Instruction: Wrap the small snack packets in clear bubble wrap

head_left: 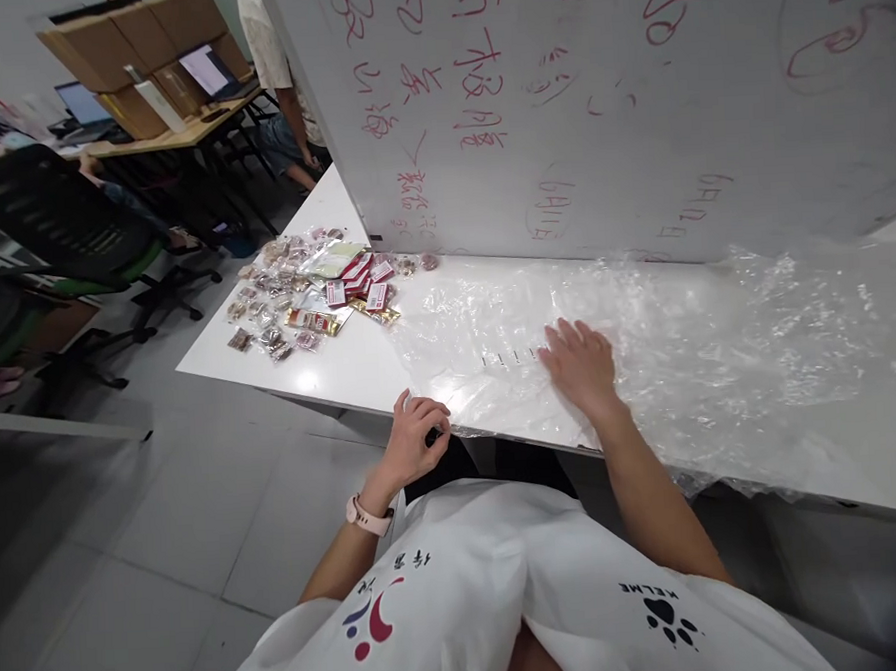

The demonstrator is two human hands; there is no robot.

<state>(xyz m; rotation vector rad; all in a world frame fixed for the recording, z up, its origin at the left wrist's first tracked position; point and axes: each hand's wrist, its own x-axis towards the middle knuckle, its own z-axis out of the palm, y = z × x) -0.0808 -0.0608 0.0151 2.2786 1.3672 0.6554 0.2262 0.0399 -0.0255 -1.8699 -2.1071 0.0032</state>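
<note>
A wide sheet of clear, crinkled plastic film [491, 303] lies spread over the white table [285, 369]. My left hand [415, 439] is at the table's front edge, thumb and forefinger closed in a ring at the film's near left corner, which they appear to pinch. A pink watch [368, 517] is on that wrist. My right hand [581, 369] rests palm down on the film, fingers stretched out and slightly spread. Just left of its fingertips runs a short row of small dark marks [509, 357], partly covered by the hand.
Many small wrapped packets [266, 295] and red-and-white packets [355, 278] are heaped at the table's left end. A whiteboard [595, 148] with red writing stands along the back edge. Beyond are an office chair [43, 216], a desk with laptops [213, 72] and a seated person [277, 94].
</note>
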